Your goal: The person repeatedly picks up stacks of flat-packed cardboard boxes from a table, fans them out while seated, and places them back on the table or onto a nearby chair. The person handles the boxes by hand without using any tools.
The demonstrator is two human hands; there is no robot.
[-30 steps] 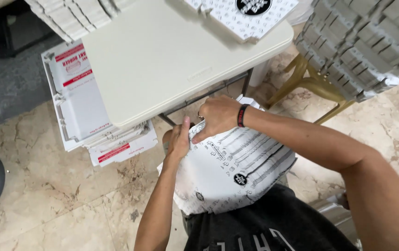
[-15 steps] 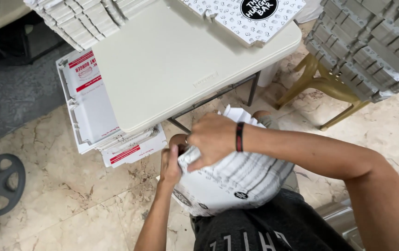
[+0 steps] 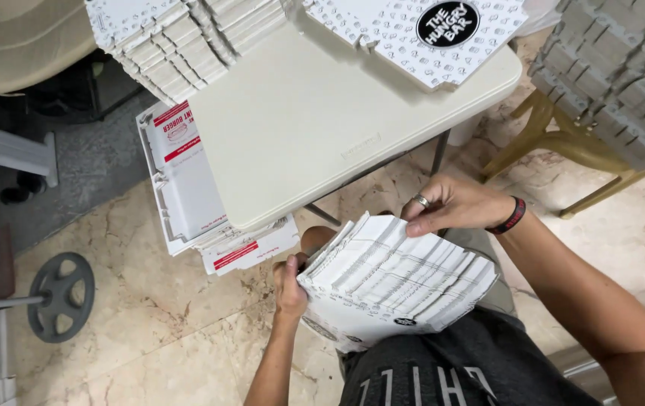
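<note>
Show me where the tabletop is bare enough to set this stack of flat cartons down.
The middle and near part of the table is bare, bordered by the fanned carton pile at the far left and the printed carton sheet at the far right. The far edge is crowded. The left hand and right hand hold the carton stack below the near edge.

Bright, even indoor light, soft shadows beneath the table (image 3: 322, 143), sharp focus, slight wide-angle edge stretch.

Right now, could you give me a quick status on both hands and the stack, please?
Left hand grips stack of flat boxes at its end. Right hand on stack's upper edge. Folding table edge close above stack.
</note>
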